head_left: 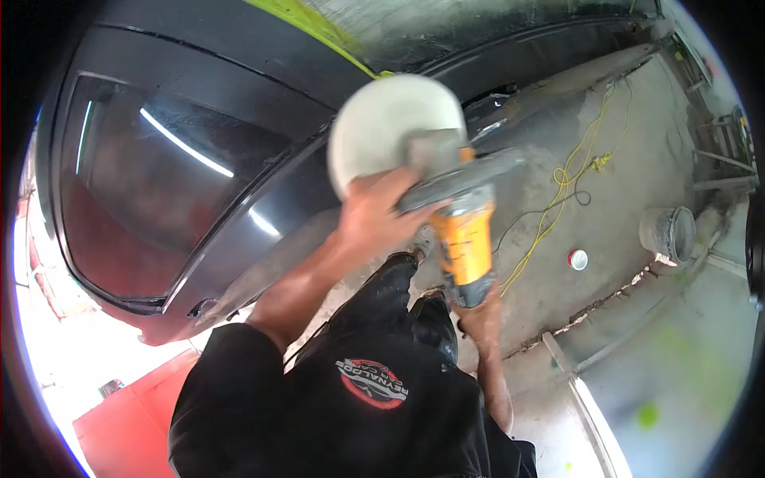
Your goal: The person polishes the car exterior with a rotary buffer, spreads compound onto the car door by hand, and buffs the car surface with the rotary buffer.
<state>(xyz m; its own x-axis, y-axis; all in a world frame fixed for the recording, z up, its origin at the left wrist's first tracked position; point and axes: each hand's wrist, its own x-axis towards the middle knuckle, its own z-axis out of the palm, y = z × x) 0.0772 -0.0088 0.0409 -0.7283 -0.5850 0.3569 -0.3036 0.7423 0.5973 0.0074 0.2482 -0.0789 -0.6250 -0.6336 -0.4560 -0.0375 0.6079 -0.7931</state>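
Both my hands are on an orange-and-black car polisher (464, 243), held in front of my body and blurred in places. My left hand (373, 209) is closed around the dark handle at its front end, close behind the round white pad (396, 119). At the rear, the fingers of my right hand (481, 317) wrap the end of the body, partly hidden by it. The pad's face overlaps the dark, glossy car body (295, 203) in this view. Light streaks reflect in the car's window (151, 183) on the left.
A yellow cord (550, 219) and a dark cable run across the concrete floor (621, 175) to the right. A grey bucket (668, 233) and a small red-and-white tub (577, 259) stand there. Yellow-green tape (319, 32) borders a car panel. Something red (131, 406) lies low on the left.
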